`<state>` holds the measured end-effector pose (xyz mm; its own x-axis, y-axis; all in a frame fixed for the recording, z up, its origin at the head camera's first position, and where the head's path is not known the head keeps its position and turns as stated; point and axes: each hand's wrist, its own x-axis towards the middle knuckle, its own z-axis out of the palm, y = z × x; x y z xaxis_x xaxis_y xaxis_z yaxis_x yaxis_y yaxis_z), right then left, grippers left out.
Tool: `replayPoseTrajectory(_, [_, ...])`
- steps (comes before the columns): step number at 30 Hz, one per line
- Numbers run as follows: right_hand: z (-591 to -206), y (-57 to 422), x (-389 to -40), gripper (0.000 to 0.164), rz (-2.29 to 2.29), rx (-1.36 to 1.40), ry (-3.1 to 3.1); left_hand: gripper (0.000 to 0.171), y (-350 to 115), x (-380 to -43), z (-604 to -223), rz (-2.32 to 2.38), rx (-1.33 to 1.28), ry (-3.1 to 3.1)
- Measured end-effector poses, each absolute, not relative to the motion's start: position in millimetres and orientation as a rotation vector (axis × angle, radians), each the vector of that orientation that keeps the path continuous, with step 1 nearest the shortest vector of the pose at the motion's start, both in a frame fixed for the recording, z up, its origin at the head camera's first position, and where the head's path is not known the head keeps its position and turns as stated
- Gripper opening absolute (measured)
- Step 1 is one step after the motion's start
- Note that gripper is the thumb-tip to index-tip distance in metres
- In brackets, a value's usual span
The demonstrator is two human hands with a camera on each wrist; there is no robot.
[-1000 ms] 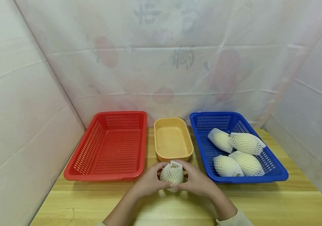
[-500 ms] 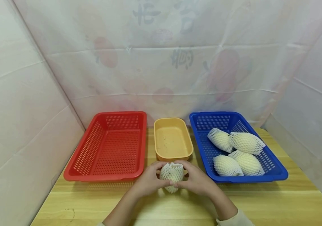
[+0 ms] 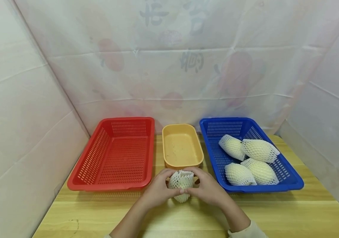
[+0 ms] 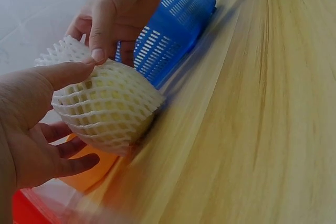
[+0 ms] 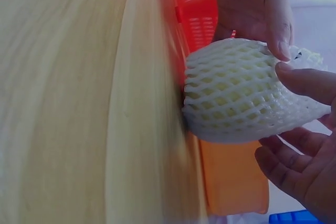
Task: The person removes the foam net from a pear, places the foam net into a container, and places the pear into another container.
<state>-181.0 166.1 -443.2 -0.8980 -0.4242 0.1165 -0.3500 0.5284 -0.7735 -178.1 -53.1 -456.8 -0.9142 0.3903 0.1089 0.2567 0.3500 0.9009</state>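
Note:
A pale yellow fruit in a white foam net (image 3: pixel 182 185) stands on the table in front of the yellow tray; the net hides its exact kind. My left hand (image 3: pixel 159 188) holds it from the left and my right hand (image 3: pixel 204 187) from the right. Both thumbs meet on its near side, pressing the net, while the fingers curve round the far side. In the left wrist view the foam net (image 4: pixel 107 103) covers the fruit's body, and its loose, ragged end lies near the thumbs. The right wrist view shows the netted fruit (image 5: pixel 236 93) touching the table.
A red basket (image 3: pixel 149 158) stands at the left and a small yellow tray (image 3: pixel 182 165) in the middle. At the right, a blue basket (image 3: pixel 214 165) holds several netted fruits (image 3: pixel 260 150). White printed cloth (image 3: pixel 169 76) hangs behind the wooden table (image 3: pixel 98 215).
The net's open top looks wider and lower than a second ago, and the fruit has tipped slightly. Both hands stay in nearly the same place, with small finger shifts.

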Motion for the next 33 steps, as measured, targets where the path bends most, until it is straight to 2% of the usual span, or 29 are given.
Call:
replayPoseTrajectory(11, [-451.2, 167.4, -183.2, 0.081, -1.322, -0.701, 2.512, 0.065, -59.5, -180.0, -460.5, 1.534, 0.650, 2.360])
replayPoseTrajectory(17, [-452.9, 168.7, -182.8, 0.077, -1.343, -0.723, 2.476, 0.066, -59.9, -180.5, -459.6, 1.506, 0.727, 2.362])
replayPoseTrajectory(24, [-451.4, 167.8, -181.8, 0.079, -1.321, -0.759, 2.516, 0.079, -59.8, -179.8, -458.9, 1.447, 0.674, 2.403])
replayPoseTrajectory(33, [-446.6, 166.7, -181.9, 0.075, -1.317, -0.744, 2.575, 0.074, -58.8, -179.3, -456.1, 1.541, 0.652, 2.384])
